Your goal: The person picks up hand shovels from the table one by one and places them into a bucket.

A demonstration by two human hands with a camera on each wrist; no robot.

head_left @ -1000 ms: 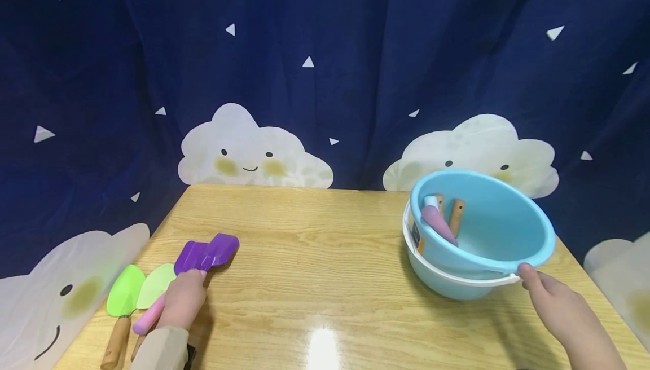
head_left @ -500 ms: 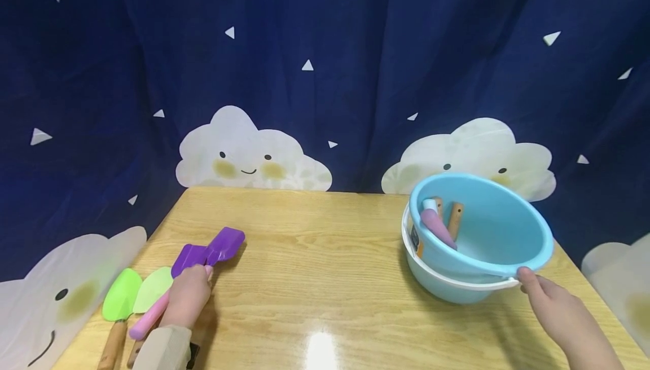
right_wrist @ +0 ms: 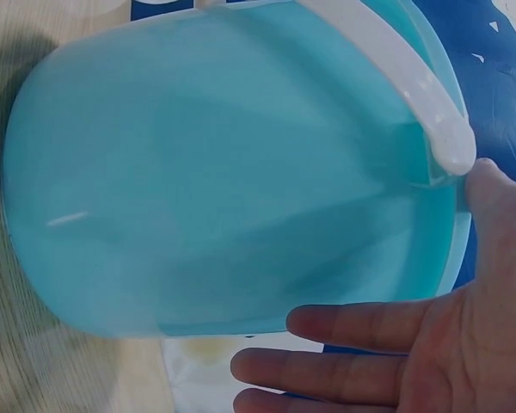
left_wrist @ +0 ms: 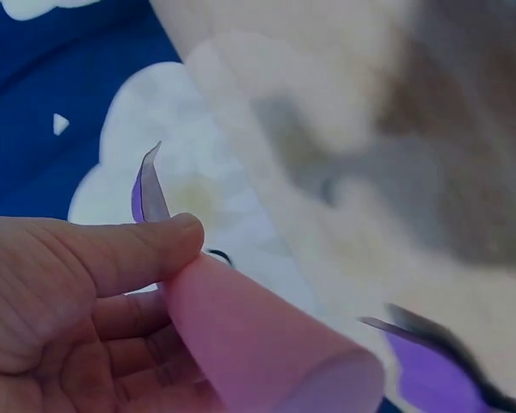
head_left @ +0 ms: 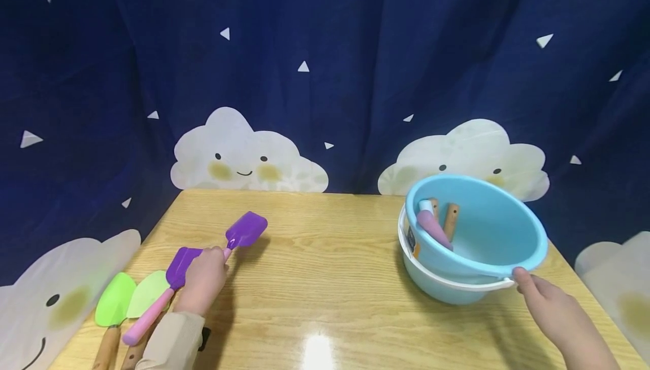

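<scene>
My left hand (head_left: 204, 280) grips the pink handle of a toy shovel (head_left: 246, 229) with a purple blade, its blade pointing away over the table. In the left wrist view the thumb and curled fingers hold that pink handle (left_wrist: 267, 335). A second purple shovel (head_left: 180, 265) with a pink handle lies on the table beside this hand. My right hand (head_left: 556, 308) touches the rim of a light blue bucket (head_left: 497, 229) with its thumb; the other fingers are straight alongside the wall. Inside the bucket stand a wooden handle (head_left: 451, 220) and a pink-purple handle (head_left: 434, 229).
Two trowels lie at the table's left: a bright green trowel (head_left: 115, 299) and a pale green trowel (head_left: 147, 295), both wooden-handled. A white bucket handle (head_left: 457, 284) hangs round the bucket's front. Behind the wooden table (head_left: 315, 257) hangs a dark blue curtain (head_left: 345, 76) with clouds.
My left hand has moved forward and right, carrying one purple shovel away from the second, which stays on the table. The right hand keeps its place at the bucket's rim.
</scene>
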